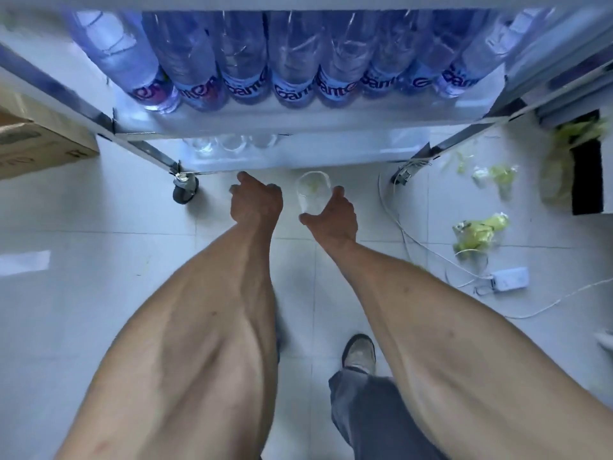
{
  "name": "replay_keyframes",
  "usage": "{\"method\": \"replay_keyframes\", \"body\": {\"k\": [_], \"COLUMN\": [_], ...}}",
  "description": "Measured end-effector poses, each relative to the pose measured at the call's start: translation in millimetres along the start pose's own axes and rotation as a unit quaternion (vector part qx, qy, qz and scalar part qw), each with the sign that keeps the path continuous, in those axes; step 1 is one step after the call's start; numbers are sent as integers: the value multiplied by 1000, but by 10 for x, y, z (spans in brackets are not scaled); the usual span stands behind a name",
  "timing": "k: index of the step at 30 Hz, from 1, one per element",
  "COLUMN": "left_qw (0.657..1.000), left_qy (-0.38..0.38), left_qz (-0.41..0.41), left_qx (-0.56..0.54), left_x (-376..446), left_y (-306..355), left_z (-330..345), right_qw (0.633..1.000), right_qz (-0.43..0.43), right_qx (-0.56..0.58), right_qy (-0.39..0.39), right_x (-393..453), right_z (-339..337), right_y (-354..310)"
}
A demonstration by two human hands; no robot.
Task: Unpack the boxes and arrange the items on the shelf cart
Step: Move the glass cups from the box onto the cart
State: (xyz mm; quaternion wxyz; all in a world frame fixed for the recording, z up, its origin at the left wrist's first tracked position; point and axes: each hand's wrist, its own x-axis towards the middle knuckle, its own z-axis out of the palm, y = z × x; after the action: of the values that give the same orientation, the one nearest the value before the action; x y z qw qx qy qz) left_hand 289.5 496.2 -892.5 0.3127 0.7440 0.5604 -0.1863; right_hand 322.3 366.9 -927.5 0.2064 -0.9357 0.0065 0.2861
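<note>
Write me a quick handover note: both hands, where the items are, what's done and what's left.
Right hand holds a clear glass just short of the shelf cart's bottom shelf.
Left hand is curled beside it; it seems empty, though its fingers are hidden.
Done: water bottles fill the shelf above; a few glasses stand on the bottom shelf.
Left: place this glass with them. A cardboard box sits left; its contents are not visible.
</note>
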Motion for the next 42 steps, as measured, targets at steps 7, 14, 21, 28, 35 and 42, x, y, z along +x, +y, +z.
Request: {"method": "replay_keyframes", "body": {"k": [7,14,21,28,35,42], "left_qw": [998,995,975,953,942,924], "left_qy": [38,64,157,242,259,265], "left_qz": [35,8,-38,-12,30,74], "left_qx": [-38,-77,-151,-181,-211,-264], "left_x": [308,853,1399,1687,1825,1845], "left_y": [104,76,246,204,35,-58], "left_z": [247,543,783,1113,1200,1258], "right_qw": [998,986,960,931,923,943], "right_qz": [-24,-83,-158,-205,-258,-224], "right_qx": [37,120,185,244,240,189], "right_qy": [49,83,141,176,154,157], "right_x": [511,1145,1686,1872,1977,2022], "right_z": [192,500,725,1032,1096,1200], "right_y": [31,-222,-423,-425,-414,-374]}}
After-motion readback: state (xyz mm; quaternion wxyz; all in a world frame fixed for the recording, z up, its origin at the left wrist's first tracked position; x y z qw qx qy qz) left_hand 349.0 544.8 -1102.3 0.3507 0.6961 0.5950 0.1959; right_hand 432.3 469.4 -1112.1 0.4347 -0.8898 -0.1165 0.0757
